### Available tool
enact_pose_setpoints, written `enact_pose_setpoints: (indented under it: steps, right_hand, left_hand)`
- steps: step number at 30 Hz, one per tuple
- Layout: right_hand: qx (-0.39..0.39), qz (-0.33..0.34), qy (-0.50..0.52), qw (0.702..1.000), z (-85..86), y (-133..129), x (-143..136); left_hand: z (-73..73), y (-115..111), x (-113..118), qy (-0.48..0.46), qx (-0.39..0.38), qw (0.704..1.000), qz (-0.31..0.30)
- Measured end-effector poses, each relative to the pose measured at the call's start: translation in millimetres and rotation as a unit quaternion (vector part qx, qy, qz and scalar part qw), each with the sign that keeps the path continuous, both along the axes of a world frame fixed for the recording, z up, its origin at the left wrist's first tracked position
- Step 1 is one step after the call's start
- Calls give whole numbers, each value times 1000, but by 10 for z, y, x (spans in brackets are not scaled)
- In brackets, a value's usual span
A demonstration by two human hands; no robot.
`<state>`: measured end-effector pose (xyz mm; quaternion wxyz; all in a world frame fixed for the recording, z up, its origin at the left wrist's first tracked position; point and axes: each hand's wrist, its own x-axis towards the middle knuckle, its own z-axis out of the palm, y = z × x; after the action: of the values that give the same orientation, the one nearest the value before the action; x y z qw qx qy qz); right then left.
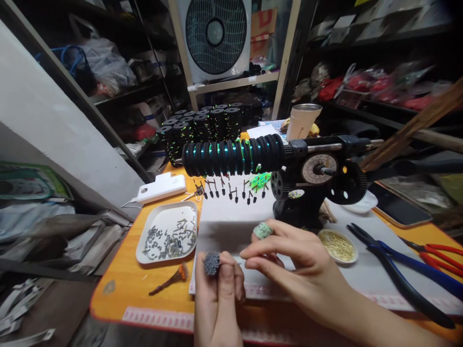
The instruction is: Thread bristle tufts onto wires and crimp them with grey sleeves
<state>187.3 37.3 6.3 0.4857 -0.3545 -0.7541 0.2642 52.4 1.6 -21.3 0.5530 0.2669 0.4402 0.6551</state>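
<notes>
My left hand (219, 294) is closed around a bundle of dark grey pieces with rounded ends (211, 263), its tips facing up by the thumb. A thin pointed sliver (238, 263) shows beside those fingers; its kind is unclear. Just to the right, my right hand (302, 267) has its thumb and index finger stretched out with tips close together, and nothing visible between them. A green textured wrap (263, 230) covers one of its fingers. Above both hands, a black ribbed roller (233, 156) wound with bright thread sits on a geared black machine (318, 168), with small dark weights (231, 193) hanging below.
A white tray (144, 250) holds small grey pieces. A brown brush-like bundle (170, 279) lies before it. To the right are a dish of gold bits (338, 246), blue-handled pliers (394, 270), red-handled pliers (441, 255) and a phone (401, 207). Behind stand black spools (202, 123) and a cup (304, 120).
</notes>
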Motion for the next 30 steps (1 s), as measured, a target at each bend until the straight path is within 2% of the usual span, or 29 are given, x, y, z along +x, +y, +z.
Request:
enact_pose_setpoints:
  steps: [9,17,25,28,30]
  right_hand:
    - [-19,10,-36,999,13,-24,-13]
    - [-21,17,-28,999,32,-43,-20]
    - [1,19,-18,1000,-7,-50,-20]
    - [8,12,-31,999,1,-76,-34]
    - [32,20,-49,998,11,-90,-46]
  left_hand:
    - [-58,-46,-155,33,113,992,43]
    - [-106,-53,-131,39,60,997,30]
    - [-157,-89,26,110,-21,993,46]
    - [-122,-108,61,53,-3,997,63]
    - [-94,-106,53,2,49,996,78]
